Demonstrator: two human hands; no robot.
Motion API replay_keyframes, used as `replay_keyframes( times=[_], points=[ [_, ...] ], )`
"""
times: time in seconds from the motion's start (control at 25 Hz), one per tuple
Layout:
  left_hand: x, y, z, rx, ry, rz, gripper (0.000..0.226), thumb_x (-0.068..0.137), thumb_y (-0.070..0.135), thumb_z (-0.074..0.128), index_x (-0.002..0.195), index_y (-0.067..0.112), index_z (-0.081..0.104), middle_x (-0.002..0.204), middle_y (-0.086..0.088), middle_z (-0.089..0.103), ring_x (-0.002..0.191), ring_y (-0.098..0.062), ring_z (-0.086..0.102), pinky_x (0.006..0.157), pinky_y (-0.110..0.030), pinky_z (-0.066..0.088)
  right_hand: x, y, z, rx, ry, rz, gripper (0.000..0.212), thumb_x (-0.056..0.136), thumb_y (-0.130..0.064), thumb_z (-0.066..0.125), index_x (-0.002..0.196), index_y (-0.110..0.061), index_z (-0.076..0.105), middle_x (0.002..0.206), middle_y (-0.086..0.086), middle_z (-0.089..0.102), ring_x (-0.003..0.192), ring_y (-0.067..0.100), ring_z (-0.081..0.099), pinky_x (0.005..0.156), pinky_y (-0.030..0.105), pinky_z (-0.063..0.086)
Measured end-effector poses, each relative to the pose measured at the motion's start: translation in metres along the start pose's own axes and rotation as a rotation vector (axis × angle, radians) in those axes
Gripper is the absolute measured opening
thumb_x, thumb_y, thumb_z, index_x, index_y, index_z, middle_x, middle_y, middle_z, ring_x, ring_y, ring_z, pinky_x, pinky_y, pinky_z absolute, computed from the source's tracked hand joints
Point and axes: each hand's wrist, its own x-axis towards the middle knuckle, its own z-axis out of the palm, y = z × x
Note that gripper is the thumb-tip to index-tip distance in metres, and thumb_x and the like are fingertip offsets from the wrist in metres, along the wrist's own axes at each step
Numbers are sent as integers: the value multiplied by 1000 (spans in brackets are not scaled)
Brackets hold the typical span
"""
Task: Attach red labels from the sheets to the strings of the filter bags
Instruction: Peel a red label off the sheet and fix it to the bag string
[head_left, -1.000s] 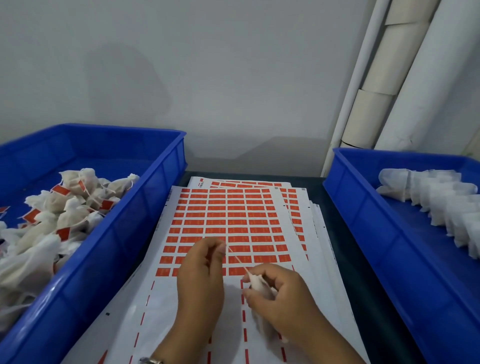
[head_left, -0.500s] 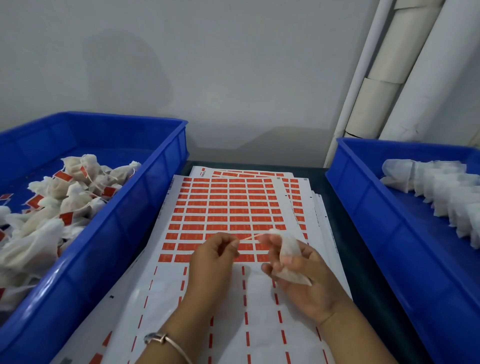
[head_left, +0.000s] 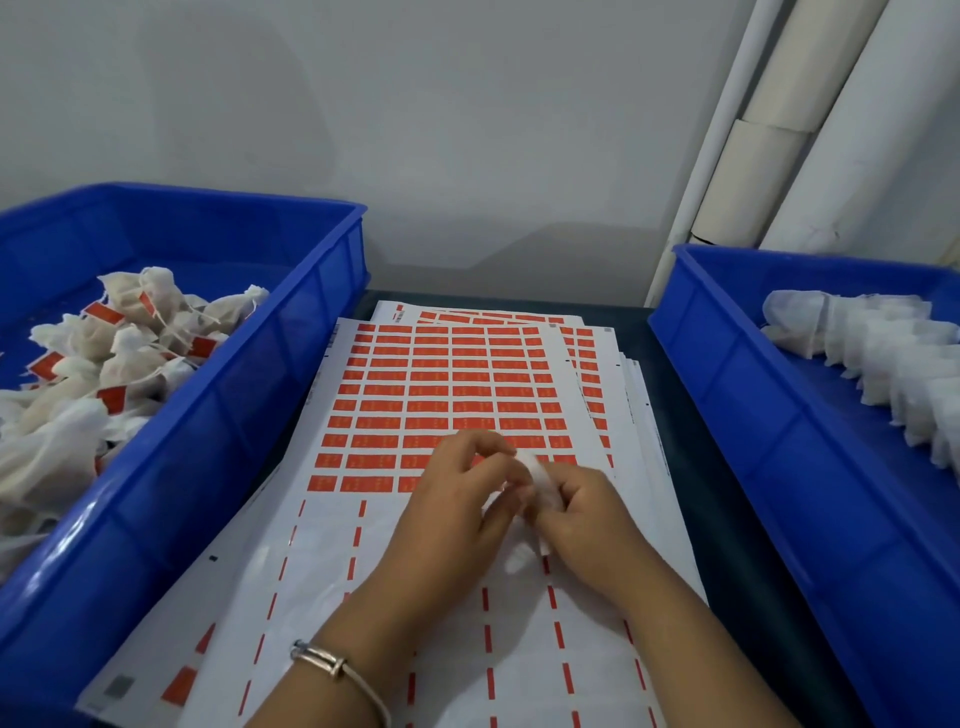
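Note:
A stack of label sheets (head_left: 447, 384) with rows of red labels lies in the middle of the table; its near half is peeled bare. Over the lowest label rows my right hand (head_left: 582, 525) holds a small white filter bag (head_left: 540, 480), mostly hidden by the fingers. My left hand (head_left: 452, 499) meets it from the left, fingertips pinched at the bag's top, where the string is too fine to make out. Labelled bags (head_left: 104, 353) fill the left blue bin (head_left: 218, 415). Plain white bags (head_left: 883, 353) lie in the right blue bin (head_left: 737, 395).
Both bins flank the sheets closely, their rims standing above the paper. White tubes (head_left: 769, 171) lean against the wall at the back right. A strip of dark table (head_left: 675, 447) shows between the sheets and the right bin. A bracelet (head_left: 332, 670) circles my left wrist.
My hands have come together: the string earlier stretched between them is no longer seen, and the bag sits between the fingertips of both hands, slightly further from me.

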Motion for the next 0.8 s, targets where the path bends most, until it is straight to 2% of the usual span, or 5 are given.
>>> replay_keyframes(
  times=[0.08, 0.2, 0.36, 0.52, 0.8],
  points=[
    [0, 2, 0, -58, -9, 11, 22, 90, 21, 57, 90, 43, 54, 103, 40, 39, 105, 18, 40, 84, 4, 31, -2, 2, 5, -78, -92, -10, 27, 96, -17, 52, 83, -40, 58, 82, -35, 62, 87, -19, 55, 61, -4, 39],
    [1, 2, 0, -120, -21, -73, 26, 90, 24, 57, 79, 46, 49, 86, 32, 52, 90, 10, 53, 74, 2, 38, -3, 3, 8, -75, -142, -16, 28, 97, -15, 49, 87, -40, 59, 88, -29, 62, 90, -13, 58, 65, -1, 42],
    [5, -2, -4, -172, 42, -162, 23, 87, 26, 61, 72, 40, 52, 74, 23, 57, 83, 10, 54, 66, 0, 41, -4, -2, 7, 35, -122, -91, 26, 94, -15, 56, 89, -39, 63, 91, -30, 66, 94, -9, 60, 70, 1, 43],
    [6, -1, -2, -303, 8, -262, 16, 90, 29, 55, 75, 32, 52, 74, 15, 60, 76, 3, 58, 61, -6, 47, -6, 1, 14, -9, -15, -99, 16, 89, -16, 63, 82, -30, 64, 86, -12, 70, 84, 8, 65, 65, 5, 46],
    [8, 1, 3, -373, 95, -388, 13, 93, 30, 51, 81, 28, 54, 74, 9, 61, 69, -7, 60, 55, -9, 47, -3, -1, 22, 56, 182, -93, 28, 81, -14, 72, 91, -33, 55, 85, -27, 64, 88, -9, 60, 59, 6, 48]
  ],
)
